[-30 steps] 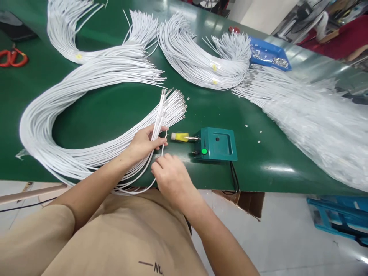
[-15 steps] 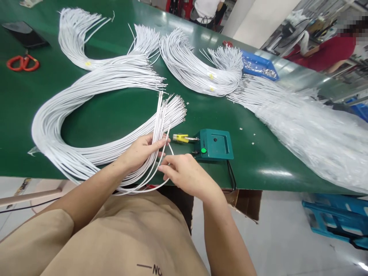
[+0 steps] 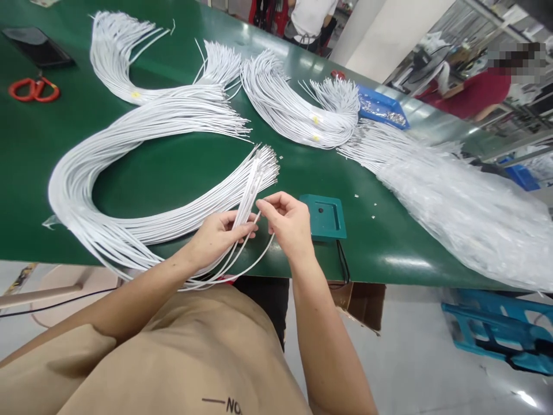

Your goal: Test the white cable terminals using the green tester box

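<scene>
My left hand [image 3: 223, 233] is closed around several white cables [image 3: 247, 199], whose ends point up and away from me. Thumb and fingers of my right hand [image 3: 287, 222] pinch a white cable beside that bunch; another cable loops below this hand. Under and behind the held cables lies a large curved bundle of white cables [image 3: 71, 181] on the green table. A teal device [image 3: 339, 219] sits just right of my right hand, which hides its left side.
More white cable bundles [image 3: 289, 112] lie farther back, near a blue tray [image 3: 382, 108] of small metal parts. Plastic wrap [image 3: 466, 202] covers cables at right. Red-handled scissors [image 3: 34, 90] and a black phone [image 3: 37, 46] lie at left. Two people are beyond the table.
My right hand has moved up and right, from below the bunch to beside its upper part, and now covers the device's yellow-tipped left side. My left hand stays on the cables.
</scene>
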